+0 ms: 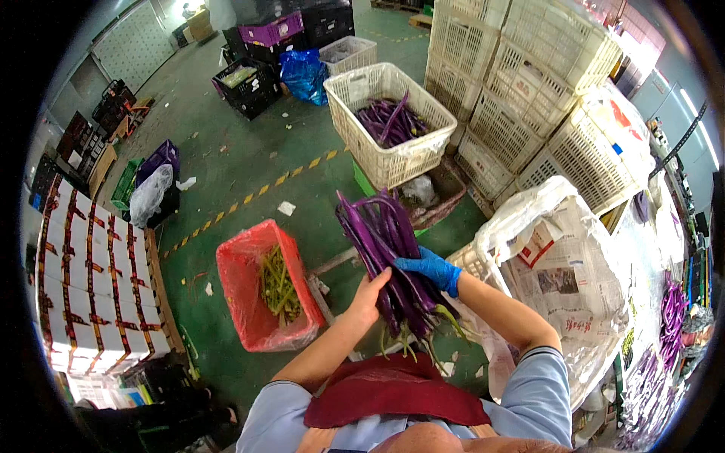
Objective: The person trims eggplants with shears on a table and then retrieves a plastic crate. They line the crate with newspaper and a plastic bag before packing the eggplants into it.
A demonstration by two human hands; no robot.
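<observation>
Between my two hands is a bundle of long purple eggplants (384,238), with the green stem ends toward my body. My bare left hand (368,297) grips the bundle's left side near the stems. On the other side, my right hand (434,270), in a blue glove, is closed around it, fingers over the top. Beyond the bundle, a white slatted crate (393,166) holds more eggplants (390,121). A red bin (232,283), lined with clear plastic, stands to the left with cut green stems (279,287) in it.
At right stands a large container lined with newspaper (578,306) and plastic. Stacked white crates (521,87) rise behind it. More eggplants (672,306) lie at far right. White boxes (94,279) are piled at left. Black crates (249,87) and a blue bag (303,75) stand farther back.
</observation>
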